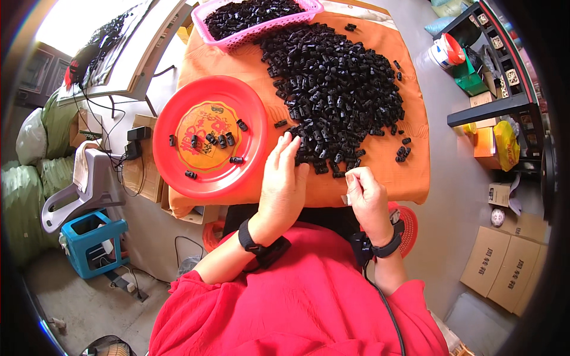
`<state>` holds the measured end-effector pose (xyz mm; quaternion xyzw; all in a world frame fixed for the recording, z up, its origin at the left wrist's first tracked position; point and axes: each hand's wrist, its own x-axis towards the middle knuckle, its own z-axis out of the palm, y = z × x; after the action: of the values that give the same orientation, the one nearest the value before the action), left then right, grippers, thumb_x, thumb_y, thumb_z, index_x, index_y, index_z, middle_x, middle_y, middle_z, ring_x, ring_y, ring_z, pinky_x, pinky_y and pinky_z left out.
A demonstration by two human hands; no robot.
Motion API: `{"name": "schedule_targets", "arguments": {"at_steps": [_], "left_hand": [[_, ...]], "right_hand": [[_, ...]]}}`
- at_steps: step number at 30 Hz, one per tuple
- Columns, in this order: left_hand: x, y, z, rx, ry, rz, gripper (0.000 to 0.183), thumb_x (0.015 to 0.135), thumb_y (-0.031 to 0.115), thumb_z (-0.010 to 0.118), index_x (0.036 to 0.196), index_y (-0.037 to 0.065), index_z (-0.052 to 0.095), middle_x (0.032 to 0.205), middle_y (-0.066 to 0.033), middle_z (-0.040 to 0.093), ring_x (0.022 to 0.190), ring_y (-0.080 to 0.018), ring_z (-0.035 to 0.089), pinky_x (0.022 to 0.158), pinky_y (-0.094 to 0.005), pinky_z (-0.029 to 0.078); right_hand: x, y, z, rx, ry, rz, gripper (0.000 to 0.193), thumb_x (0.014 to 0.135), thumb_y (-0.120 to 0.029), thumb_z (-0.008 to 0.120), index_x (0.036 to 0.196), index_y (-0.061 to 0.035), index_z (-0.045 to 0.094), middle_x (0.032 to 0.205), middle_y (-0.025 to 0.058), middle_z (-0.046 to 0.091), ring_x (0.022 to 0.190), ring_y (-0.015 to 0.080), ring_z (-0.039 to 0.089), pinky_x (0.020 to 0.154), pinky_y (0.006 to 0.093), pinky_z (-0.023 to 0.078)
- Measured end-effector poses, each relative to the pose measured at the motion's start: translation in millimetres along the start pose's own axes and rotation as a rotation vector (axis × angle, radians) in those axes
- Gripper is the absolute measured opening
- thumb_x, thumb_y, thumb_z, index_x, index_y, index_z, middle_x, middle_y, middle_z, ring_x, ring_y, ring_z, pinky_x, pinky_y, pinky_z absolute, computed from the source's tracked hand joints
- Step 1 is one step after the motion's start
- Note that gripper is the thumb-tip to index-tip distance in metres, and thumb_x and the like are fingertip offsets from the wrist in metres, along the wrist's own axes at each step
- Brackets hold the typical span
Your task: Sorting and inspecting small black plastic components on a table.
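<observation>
A large heap of small black plastic pieces (341, 89), which look like cord locks, covers much of the orange-covered table (409, 178). At the heap's near left edge is my left hand (280, 187), its fingers stretched out and touching or just above the closest pieces. My right hand (369, 204) is closed in a pinch at the table's front edge. A small pale bit shows by its fingertips, too small to name. Left of my left hand sits a round red tray (165, 142) with several black pieces lying apart on it.
A pink basket (237, 40) full of black pieces stands at the back. Strays lie right of the heap. On the left are a blue stool (89, 240) and a grey plastic chair (77, 196); on the right, a dark shelf (493, 110) and cardboard boxes (504, 264).
</observation>
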<state>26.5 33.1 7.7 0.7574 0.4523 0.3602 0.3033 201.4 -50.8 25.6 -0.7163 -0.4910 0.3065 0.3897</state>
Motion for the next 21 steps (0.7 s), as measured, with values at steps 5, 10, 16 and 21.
{"name": "schedule_targets", "arguments": {"at_steps": [5,10,16,21], "left_hand": [[12,-2,-15,0.044,-0.015,0.031,0.031,0.087,0.0,0.066,0.117,0.002,0.061,0.102,-0.0132,0.06,0.087,-0.0295,0.061,0.075,-0.0375,0.051],[17,0,-3,0.228,-0.037,0.142,0.022,0.081,0.005,0.07,0.102,0.004,0.062,0.092,-0.0123,0.056,0.087,-0.0325,0.058,0.075,-0.0408,0.049],[18,-7,12,0.363,-0.111,0.099,0.019,0.079,0.011,0.073,0.094,0.007,0.062,0.09,-0.0127,0.054,0.087,-0.0326,0.055,0.077,-0.0419,0.048],[15,-8,8,0.27,-0.033,0.173,0.022,0.085,0.015,0.072,0.102,0.005,0.062,0.092,-0.0088,0.06,0.089,-0.0272,0.06,0.077,-0.0373,0.05]], "right_hand": [[0,-1,-1,-0.013,0.013,0.004,0.006,0.099,-0.008,0.057,0.096,-0.0042,0.057,0.063,0.0088,0.058,0.053,0.0191,0.062,0.051,0.0324,0.049],[-1,-5,2,-0.022,0.017,0.01,0.006,0.099,-0.009,0.057,0.095,-0.004,0.057,0.065,0.0117,0.06,0.054,0.0224,0.063,0.051,0.0338,0.049],[-4,0,3,-0.066,0.03,-0.021,0.005,0.098,-0.009,0.058,0.096,-0.004,0.057,0.068,0.0143,0.062,0.056,0.0268,0.064,0.051,0.0355,0.049],[-4,-1,1,-0.074,0.035,-0.046,0.005,0.099,-0.008,0.057,0.097,-0.0035,0.057,0.069,0.0131,0.061,0.055,0.0243,0.063,0.051,0.0343,0.049]]}}
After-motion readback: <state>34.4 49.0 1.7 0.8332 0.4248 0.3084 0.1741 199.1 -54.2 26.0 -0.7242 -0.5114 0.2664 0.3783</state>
